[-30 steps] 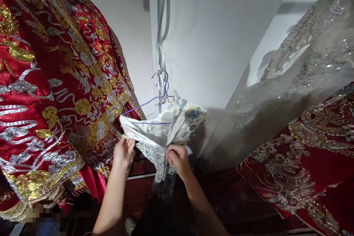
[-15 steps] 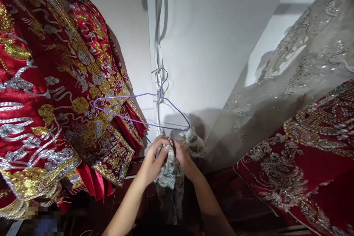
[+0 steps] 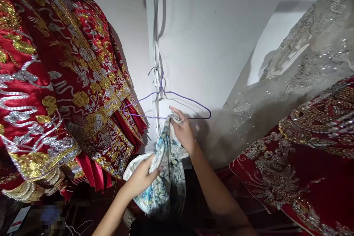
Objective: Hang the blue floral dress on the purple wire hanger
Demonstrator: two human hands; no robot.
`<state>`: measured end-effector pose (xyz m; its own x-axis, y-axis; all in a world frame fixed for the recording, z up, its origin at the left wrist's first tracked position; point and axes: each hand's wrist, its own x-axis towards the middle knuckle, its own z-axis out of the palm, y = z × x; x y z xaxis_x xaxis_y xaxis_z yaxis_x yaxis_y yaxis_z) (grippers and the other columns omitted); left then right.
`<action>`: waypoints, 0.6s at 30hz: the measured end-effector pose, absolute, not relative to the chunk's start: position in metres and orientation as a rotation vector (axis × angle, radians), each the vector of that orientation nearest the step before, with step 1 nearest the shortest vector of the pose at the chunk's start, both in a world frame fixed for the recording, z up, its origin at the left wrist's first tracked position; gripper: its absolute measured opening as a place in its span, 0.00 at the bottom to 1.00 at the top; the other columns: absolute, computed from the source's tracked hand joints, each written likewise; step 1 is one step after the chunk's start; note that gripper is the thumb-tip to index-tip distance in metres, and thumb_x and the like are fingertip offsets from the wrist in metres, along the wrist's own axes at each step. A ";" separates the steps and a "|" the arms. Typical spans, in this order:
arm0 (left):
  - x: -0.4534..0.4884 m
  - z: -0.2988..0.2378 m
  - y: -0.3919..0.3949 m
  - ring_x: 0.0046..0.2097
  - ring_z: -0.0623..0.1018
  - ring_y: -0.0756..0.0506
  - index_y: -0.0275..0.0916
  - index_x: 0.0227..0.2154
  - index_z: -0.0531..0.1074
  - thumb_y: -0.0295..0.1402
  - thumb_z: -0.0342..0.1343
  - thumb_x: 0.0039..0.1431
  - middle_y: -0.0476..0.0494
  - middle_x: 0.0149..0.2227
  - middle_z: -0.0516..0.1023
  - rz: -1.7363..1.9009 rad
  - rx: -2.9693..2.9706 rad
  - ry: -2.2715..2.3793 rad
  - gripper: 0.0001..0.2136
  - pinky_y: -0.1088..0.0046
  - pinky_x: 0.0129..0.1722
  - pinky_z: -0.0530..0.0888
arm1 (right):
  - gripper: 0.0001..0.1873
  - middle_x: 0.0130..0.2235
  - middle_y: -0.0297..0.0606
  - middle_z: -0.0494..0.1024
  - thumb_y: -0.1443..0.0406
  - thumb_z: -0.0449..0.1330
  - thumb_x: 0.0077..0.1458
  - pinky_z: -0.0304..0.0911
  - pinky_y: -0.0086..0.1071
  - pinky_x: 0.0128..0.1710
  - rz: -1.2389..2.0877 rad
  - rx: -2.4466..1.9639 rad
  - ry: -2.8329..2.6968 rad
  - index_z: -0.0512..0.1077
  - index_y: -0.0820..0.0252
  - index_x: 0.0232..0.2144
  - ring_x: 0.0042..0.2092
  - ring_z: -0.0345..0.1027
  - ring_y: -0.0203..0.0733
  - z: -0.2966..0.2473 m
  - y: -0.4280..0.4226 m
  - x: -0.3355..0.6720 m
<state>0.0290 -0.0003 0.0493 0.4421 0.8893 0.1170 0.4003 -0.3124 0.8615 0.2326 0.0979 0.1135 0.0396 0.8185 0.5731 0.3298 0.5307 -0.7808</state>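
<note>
A purple wire hanger (image 3: 161,89) hangs by its hook in front of the white wall. Just below its bottom bar is a white cloth (image 3: 165,151) with a blue, green and yellow floral print, bunched into folds. My right hand (image 3: 183,131) pinches the cloth's gathered top edge close to the bar, index finger pointing up. Lower down on the left, my left hand (image 3: 142,177) grips the cloth's side, thumb on top. Whether the cloth passes over the bar is hidden by the folds and my right hand.
Red garments with gold and silver embroidery (image 3: 80,81) hang at left. To the right are a sheer beaded white gown (image 3: 279,81) and a red beaded garment (image 3: 298,169). A pale vertical strip (image 3: 151,14) runs down the wall. A tag (image 3: 18,219) lies at lower left.
The cloth has been opened out from a narrow bunch. My right hand has risen to the hanger's bar, and my left hand has dropped lower. The hanger has turned to face me more squarely.
</note>
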 end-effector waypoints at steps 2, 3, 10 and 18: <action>0.015 0.060 0.003 0.34 0.73 0.45 0.43 0.47 0.69 0.39 0.49 0.66 0.49 0.31 0.73 0.772 1.955 1.177 0.11 0.71 0.38 0.69 | 0.19 0.45 0.40 0.81 0.60 0.52 0.61 0.68 0.37 0.47 0.567 -1.099 -1.627 0.74 0.55 0.50 0.47 0.74 0.48 0.098 0.114 0.225; 0.005 0.066 0.006 0.31 0.72 0.46 0.43 0.47 0.69 0.38 0.48 0.66 0.51 0.28 0.72 0.746 1.992 1.211 0.11 0.72 0.35 0.67 | 0.17 0.41 0.40 0.82 0.59 0.52 0.62 0.68 0.37 0.46 0.596 -1.151 -1.664 0.76 0.55 0.47 0.44 0.75 0.48 0.090 0.119 0.224; -0.078 0.087 0.048 0.31 0.77 0.42 0.40 0.38 0.72 0.38 0.42 0.67 0.44 0.29 0.77 0.437 2.190 1.466 0.14 0.68 0.34 0.70 | 0.16 0.39 0.43 0.83 0.52 0.60 0.55 0.68 0.38 0.43 0.365 -1.340 -1.544 0.77 0.57 0.36 0.45 0.76 0.54 0.081 0.119 0.263; -0.063 0.152 0.109 0.65 0.65 0.38 0.40 0.42 0.70 0.36 0.44 0.67 0.37 0.64 0.66 1.094 2.395 1.354 0.11 0.56 0.62 0.63 | 0.15 0.35 0.40 0.81 0.53 0.60 0.56 0.68 0.36 0.40 0.441 -1.307 -1.687 0.76 0.58 0.31 0.41 0.75 0.52 0.100 0.105 0.259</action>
